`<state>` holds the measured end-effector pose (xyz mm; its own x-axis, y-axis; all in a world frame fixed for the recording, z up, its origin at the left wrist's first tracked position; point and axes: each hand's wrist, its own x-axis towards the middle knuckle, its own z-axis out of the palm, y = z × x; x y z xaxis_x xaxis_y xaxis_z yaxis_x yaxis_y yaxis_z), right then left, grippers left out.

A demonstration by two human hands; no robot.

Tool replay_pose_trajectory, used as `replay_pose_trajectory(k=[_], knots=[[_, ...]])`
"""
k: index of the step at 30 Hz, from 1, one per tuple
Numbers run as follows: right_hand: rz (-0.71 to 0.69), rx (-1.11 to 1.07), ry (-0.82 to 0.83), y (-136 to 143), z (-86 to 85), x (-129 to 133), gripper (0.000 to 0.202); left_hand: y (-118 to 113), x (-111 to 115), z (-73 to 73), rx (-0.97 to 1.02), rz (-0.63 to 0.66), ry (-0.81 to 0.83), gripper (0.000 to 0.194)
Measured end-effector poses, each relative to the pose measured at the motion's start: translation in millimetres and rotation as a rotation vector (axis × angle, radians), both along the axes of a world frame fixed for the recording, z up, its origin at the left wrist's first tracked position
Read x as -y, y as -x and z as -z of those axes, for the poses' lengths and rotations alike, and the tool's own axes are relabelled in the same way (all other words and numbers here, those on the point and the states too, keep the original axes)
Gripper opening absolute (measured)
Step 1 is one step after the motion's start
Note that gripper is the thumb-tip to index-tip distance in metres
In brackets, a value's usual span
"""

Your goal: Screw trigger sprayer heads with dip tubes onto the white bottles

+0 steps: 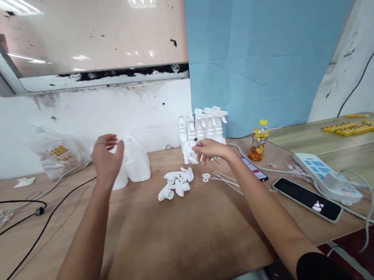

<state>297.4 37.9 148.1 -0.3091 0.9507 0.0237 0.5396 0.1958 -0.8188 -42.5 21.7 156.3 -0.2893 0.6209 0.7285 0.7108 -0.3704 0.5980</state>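
My left hand [108, 158] is raised at two white jugs [136, 161], its thumb and fingers apart, with nothing clearly held; it covers part of the left jug. Over the table's middle, my right hand [210, 149] has its fingers curled round a thin dark stick-like thing [198, 142]. Just behind that hand stand white spray bottles [200, 124], partly hidden by it. White trigger spray heads [178, 182] lie in a loose pile between my arms. Small white rings [206, 177] and thin white tubes [225, 178] are to the right of the pile.
On the right are a yellow-capped drink bottle [259, 141], two phones [307, 199] [254, 169] and a power strip [326, 178] with cables. Yellow pieces [350, 128] lie farther right. A plastic bag [58, 153] and black cables [46, 224] are at left.
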Motion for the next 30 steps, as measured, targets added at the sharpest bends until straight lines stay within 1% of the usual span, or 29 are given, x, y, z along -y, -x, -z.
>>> replay_pose_trajectory(k=[1,2,3,4,6,7,9,11,13,15,17,19,21,24,26,30], knots=[[-0.035,-0.024,-0.011,3,-1.2,3,0.021,-18,3,2.6,0.018,0.093,0.025,0.031],[-0.069,-0.045,-0.020,6,-2.4,6,0.022,-36,7,6.9,0.161,0.291,0.101,0.032],[-0.101,-0.060,-0.025,8,-3.3,9,0.024,-54,10,12.6,0.325,0.500,0.215,0.037],[-0.136,-0.070,-0.024,11,-4.0,13,0.026,-71,13,19.4,0.367,0.601,0.295,0.043],[-0.208,-0.081,-0.018,16,-4.3,18,0.032,-99,20,34.1,0.426,0.748,0.419,0.050],[-0.240,-0.082,-0.014,18,-3.9,20,0.035,-110,23,41.1,0.456,0.814,0.484,0.051],[-0.279,-0.091,-0.014,22,-2.5,21,0.043,-123,27,52.3,0.536,0.934,0.602,0.050],[-0.251,-0.127,-0.060,24,-1.7,19,0.049,-127,30,58.4,0.637,1.029,0.683,0.042],[-0.146,-0.193,-0.151,24,-3.1,17,0.056,-125,30,59.5,0.743,1.104,0.734,0.030],[-0.033,-0.269,-0.229,22,-7.2,16,0.065,-121,28,57.6,0.840,1.166,0.777,0.021],[0.001,-0.351,-0.246,18,-12.8,18,0.070,-117,27,55.3,0.919,1.221,0.816,0.019],[-0.061,-0.439,-0.244,13,-18.1,21,0.066,-115,25,54.6,0.984,1.257,0.836,0.021],[-0.165,-0.492,-0.252,7,-21.5,22,0.053,-116,24,56.1,1.030,1.273,0.843,0.023],[-0.272,-0.457,-0.265,2,-22.9,24,0.035,-118,22,60.4,1.071,1.269,0.849,0.019],[-0.291,-0.395,-0.276,2,-22.6,25,0.030,-120,20,63.0,1.089,1.255,0.851,0.016],[-0.275,-0.255,-0.293,6,-21.4,31,0.022,-120,19,65.6,1.113,1.221,0.827,0.014]])
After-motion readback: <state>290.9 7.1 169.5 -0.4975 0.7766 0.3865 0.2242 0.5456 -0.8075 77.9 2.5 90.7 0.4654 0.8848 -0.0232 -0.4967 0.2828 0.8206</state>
